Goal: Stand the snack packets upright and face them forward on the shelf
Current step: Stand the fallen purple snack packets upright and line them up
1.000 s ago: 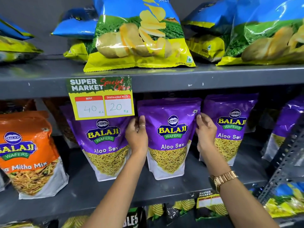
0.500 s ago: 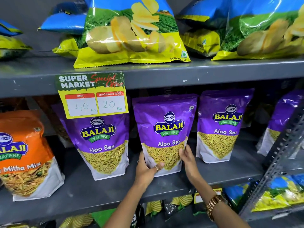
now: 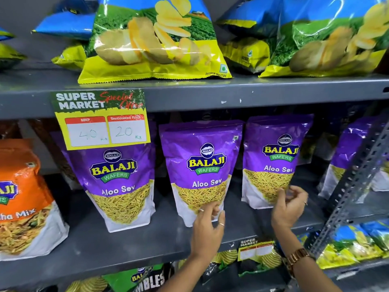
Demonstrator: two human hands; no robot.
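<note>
Three purple Aloo Sev packets stand upright, labels forward, on the grey middle shelf [image 3: 130, 247]: a left packet [image 3: 117, 182], a middle packet [image 3: 202, 169] and a right packet [image 3: 273, 161]. My left hand [image 3: 207, 226] is in front of the middle packet's bottom right corner, fingers spread and blurred, holding nothing. My right hand [image 3: 289, 207] hovers at the right packet's lower right corner, fingers loosely curled and blurred, not gripping it. A further purple packet [image 3: 347, 157] stands at the far right, partly hidden by a metal upright.
An orange Mitha Mix packet [image 3: 23, 199] stands at the left. A price tag [image 3: 101, 119] hangs from the upper shelf edge, which carries potato wafer bags [image 3: 151, 39]. A perforated metal upright [image 3: 353, 186] crosses at the right. More packets lie on the shelf below.
Both hands have left the middle packet's base and shifted right; the right hand now sits at the right packet. The camera has moved closer.
</note>
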